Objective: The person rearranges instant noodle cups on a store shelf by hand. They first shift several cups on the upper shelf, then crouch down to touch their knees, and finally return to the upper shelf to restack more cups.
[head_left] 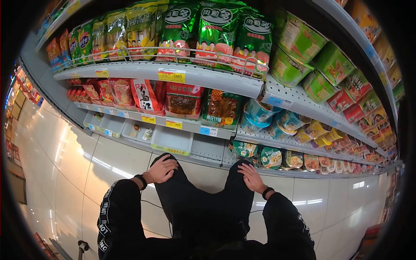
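My left hand [163, 168] lies flat on my left knee, fingers spread over the black trousers [195, 208], holding nothing. On the other knee rests my right hand [251, 177], its fingers also apart and empty. A black band circles each wrist. Just beyond my left hand, on the bottom shelf, is a white tray [172, 141] with nothing in it. Round green-lidded bowls [271, 157] stand on the low shelf past my right hand. Neither hand touches any goods.
Green snack bags [217, 32] stand behind a wire rail on the upper shelf [130, 70]. Red packets [147, 95] fill the shelf below. Green noodle tubs [301, 37] are stacked at the right. Shiny floor tiles [104, 160] lie around my legs, with a thin cable across them.
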Available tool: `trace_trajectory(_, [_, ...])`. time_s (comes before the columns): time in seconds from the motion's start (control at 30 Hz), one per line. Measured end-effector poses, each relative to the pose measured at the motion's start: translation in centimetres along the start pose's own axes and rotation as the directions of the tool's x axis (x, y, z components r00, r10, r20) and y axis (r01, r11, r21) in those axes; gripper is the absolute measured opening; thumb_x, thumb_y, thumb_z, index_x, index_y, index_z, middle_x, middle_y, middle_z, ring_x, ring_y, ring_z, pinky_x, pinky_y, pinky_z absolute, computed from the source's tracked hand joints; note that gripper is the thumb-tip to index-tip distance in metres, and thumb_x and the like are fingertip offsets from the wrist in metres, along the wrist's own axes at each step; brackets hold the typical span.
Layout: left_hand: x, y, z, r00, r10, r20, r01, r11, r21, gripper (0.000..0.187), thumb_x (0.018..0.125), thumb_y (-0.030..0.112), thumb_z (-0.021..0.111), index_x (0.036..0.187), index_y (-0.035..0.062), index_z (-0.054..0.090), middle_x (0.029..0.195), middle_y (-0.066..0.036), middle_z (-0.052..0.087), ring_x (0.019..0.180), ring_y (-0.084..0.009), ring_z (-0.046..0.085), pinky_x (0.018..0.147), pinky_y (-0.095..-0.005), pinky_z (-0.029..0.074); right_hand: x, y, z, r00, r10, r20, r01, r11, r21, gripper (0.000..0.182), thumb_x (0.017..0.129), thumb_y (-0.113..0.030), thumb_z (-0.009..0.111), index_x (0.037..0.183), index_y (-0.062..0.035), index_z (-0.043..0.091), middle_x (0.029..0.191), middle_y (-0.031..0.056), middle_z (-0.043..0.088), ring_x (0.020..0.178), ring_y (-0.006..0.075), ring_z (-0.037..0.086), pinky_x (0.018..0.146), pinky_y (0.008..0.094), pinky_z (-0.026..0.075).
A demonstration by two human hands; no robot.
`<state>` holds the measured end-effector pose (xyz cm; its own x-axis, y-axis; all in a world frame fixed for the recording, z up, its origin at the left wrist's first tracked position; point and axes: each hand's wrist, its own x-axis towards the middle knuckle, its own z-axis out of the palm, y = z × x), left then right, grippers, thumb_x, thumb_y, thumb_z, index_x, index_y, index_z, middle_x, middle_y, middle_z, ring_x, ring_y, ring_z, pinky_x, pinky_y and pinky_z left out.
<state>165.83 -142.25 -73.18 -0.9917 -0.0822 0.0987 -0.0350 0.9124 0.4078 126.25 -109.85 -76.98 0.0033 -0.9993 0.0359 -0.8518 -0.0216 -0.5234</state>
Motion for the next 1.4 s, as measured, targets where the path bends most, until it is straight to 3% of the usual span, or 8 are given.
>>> trace_trajectory(0.23, [-0.3,-0.3,0.4,1.0,0.009,-0.019,-0.009,1.0,0.001,0.025,0.092,0.015,0.05,0.11,0.0064,0.066,0.121,-0.008,0.066,0.126,-0.0254,0.055,0.122,-0.0498,0.027,0.0,-0.9,0.0,1.0,0.005,-0.02,-0.005,1.0,0.005,0.039,0.092,-0.008,0.047,0.129,-0.0059,0.06,0.15,0.0116,0.048,0.148,0.0317,0.033,0.125,0.0519,0.018])
trace_trajectory(0.33, [-0.5,-0.1,0.1,0.998,0.001,-0.057,0.001,1.0,0.026,0.023,0.095,0.019,0.051,0.106,0.0059,0.067,0.114,-0.007,0.068,0.122,-0.0245,0.058,0.12,-0.0473,0.029,0.0,-0.9,0.0,0.999,0.009,-0.042,-0.008,1.0,0.012,0.038,0.092,-0.007,0.047,0.128,-0.0057,0.061,0.149,0.0115,0.049,0.147,0.0318,0.035,0.124,0.0518,0.019])
trace_trajectory(0.53, [-1.9,0.4,-0.2,0.997,-0.032,-0.067,0.034,0.999,0.03,0.022,0.095,0.017,0.051,0.107,0.0059,0.066,0.117,-0.008,0.067,0.124,-0.0241,0.056,0.12,-0.0477,0.029,0.9,-0.6,0.8,0.994,0.012,-0.108,-0.004,0.998,0.067,0.039,0.088,-0.004,0.047,0.124,-0.0035,0.063,0.145,0.0135,0.054,0.145,0.0333,0.038,0.123,0.0534,0.022])
trace_trajectory(1.4, [-0.4,2.0,-0.6,0.999,-0.023,-0.04,0.024,0.999,0.025,0.028,0.089,0.012,0.049,0.111,0.0065,0.065,0.125,-0.009,0.064,0.13,-0.026,0.053,0.122,-0.0516,0.028,0.2,0.4,0.5,0.992,-0.006,-0.123,0.016,0.996,0.083,0.038,0.088,-0.002,0.046,0.123,-0.0024,0.063,0.145,0.0125,0.054,0.145,0.0317,0.039,0.123,0.0524,0.023])
